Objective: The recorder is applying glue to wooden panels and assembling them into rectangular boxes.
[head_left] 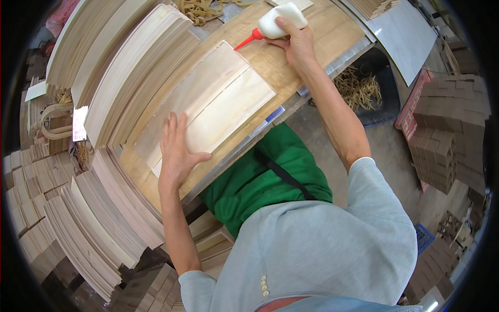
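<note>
A pale wooden panel [228,99] with a lengthwise groove or seam lies on the wooden workbench [332,31]. My left hand [178,145] rests on the panel's left end, fingers spread and thumb out to the side. In my right hand [296,41] is a white squeeze bottle [280,20] with a red nozzle [248,39]. The bottle is tilted, and the nozzle's tip points down at the panel's far right corner. Whether the tip touches the wood, I cannot tell.
Tall stacks of thin wooden boards [140,57] stand along the left and far side. Tan rubber bands [200,11] lie beyond the bench, and more fill a black bin [384,78] at right. Brown stacked blocks [442,130] stand on the right. A white sheet [397,36] lies at the far right.
</note>
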`<state>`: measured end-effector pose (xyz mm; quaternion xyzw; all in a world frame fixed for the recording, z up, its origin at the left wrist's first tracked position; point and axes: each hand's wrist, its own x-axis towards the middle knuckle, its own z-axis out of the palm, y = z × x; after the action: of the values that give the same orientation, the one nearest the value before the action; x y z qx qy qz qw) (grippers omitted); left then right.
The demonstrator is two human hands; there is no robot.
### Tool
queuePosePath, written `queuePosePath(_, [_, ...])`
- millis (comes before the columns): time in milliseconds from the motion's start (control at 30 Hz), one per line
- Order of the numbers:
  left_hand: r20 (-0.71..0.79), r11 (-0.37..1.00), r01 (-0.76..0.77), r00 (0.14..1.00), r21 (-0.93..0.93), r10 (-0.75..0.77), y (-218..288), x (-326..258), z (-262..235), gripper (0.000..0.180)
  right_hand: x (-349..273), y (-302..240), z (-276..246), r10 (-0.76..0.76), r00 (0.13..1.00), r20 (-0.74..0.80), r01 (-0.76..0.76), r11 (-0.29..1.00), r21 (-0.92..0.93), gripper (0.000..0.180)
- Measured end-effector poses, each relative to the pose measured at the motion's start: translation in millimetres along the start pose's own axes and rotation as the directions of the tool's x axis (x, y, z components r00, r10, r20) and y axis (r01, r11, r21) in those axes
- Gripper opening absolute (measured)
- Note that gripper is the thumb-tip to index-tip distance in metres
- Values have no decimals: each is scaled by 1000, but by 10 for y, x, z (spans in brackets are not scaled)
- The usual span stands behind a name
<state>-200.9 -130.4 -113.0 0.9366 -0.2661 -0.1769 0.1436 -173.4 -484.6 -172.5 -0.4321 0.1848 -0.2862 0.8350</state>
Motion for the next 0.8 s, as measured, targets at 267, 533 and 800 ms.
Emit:
queuePosePath(267, [-15, 1000, -20, 1000, 15, 20, -51, -2, 46, 112, -174, -116, -197, 0, 999, 54, 1, 1000, -28, 42])
queuePosePath(533, [-13, 1000, -13, 1000, 16, 13, -70, 0, 50, 113, -336, -248, -362, 16, 997, 80, -10, 997, -71, 42])
queuePosePath(800, [-5, 1000, -1, 1000, 8, 1, -55, 9, 48, 113, -533, -358, -591, 62, 992, 108, -53, 995, -85, 42])
